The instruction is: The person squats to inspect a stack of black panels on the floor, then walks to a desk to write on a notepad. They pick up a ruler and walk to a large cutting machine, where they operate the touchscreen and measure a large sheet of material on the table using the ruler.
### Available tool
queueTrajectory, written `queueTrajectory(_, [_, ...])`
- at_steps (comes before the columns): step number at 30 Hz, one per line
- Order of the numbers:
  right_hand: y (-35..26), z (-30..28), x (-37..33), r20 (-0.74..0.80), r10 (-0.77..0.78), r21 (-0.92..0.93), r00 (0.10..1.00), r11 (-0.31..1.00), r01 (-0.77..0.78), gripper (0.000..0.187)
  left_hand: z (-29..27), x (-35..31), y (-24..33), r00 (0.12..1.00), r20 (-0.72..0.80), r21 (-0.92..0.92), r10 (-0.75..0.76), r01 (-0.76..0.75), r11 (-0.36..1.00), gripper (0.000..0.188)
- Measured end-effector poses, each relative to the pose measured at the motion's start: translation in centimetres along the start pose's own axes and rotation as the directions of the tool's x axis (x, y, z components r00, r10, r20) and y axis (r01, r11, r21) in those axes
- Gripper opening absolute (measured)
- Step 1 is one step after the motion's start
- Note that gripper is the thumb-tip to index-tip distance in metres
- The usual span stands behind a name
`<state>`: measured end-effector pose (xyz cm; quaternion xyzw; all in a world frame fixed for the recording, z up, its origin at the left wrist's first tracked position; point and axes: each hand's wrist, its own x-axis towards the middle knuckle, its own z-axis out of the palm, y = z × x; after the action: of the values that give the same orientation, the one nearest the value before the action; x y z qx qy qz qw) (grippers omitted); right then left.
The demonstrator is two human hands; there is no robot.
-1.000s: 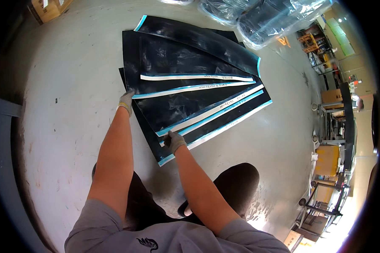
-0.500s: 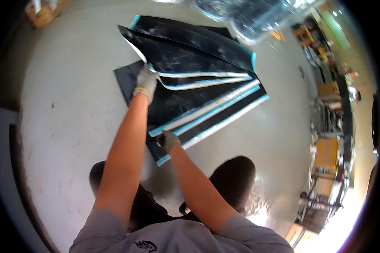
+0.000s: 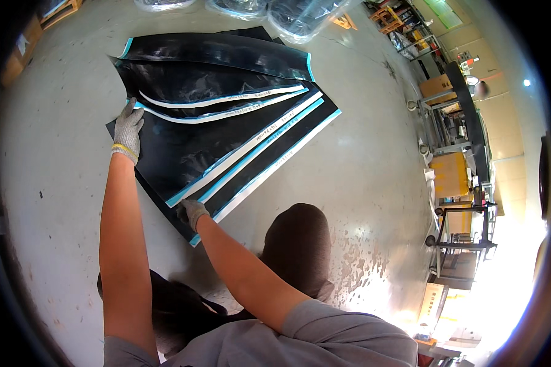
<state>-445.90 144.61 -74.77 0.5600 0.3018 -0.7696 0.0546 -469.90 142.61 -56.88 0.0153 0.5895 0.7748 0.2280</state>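
Note:
Several large black sheets (image 3: 190, 144) with white and light-blue edge strips lie fanned and overlapping on the floor in front of me. My left hand (image 3: 128, 129), in a grey knit glove with a yellow cuff band, pinches the left end of one blue-and-white edge strip (image 3: 196, 118). Nearer to me, my right hand (image 3: 194, 213), gloved too, has its fingers closed at the lower-left corner of another sheet, by its light-blue end. Its fingertips are partly hidden. Across the far side, a black sheet (image 3: 220, 52) bulges up in a curve.
Clear plastic-wrapped bundles (image 3: 306, 17) stand beyond the sheets. At the far left are a cardboard box (image 3: 21, 58) and a wooden pallet (image 3: 60, 12). Wheeled metal racks (image 3: 465, 244) and cartons (image 3: 450, 173) line the right side. My knee (image 3: 297, 244) is close to the sheets.
The view has shifted, so the sheets appear farther left. My left hand has drawn its strip end leftward, away from my right hand. My right hand remains at the lower corner.

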Motion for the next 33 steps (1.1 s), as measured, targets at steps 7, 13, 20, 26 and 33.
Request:
queueTrajectory(7, [1.8,-2.0,-1.3,-0.078,0.054,-0.056,0.995,0.997,-0.058,0.024,-2.0,-0.3,-2.7,0.996,-0.049,0.004,-0.077,0.077,0.997,0.059])
queueTrajectory(13, [7.0,-5.3,3.0,0.165,-0.366,-0.566,0.916,0.725,0.392,0.022,-2.1,0.5,-3.0,0.998,-0.015,-0.003,-0.067,0.067,0.998,0.060])
queueTrajectory(20, [6.2,-3.6,-0.5,-0.031,0.004,-0.171,1.000,0.985,-0.010,0.022,-2.3,0.2,-2.1,0.999,0.032,-0.004,-0.042,0.042,0.999,0.073])
queueTrajectory(26, [6.1,-4.3,-0.7,-0.060,0.012,-0.136,0.998,0.991,-0.020,0.019,-0.7,0.0,-1.7,0.996,0.089,-0.030,-0.001,0.004,1.000,0.073])
queueTrajectory(33, [6.0,-4.6,-0.6,-0.027,-0.009,-0.194,1.000,0.981,0.004,0.020,1.1,-1.0,-0.8,0.999,0.045,-0.015,0.028,-0.028,0.999,0.060])
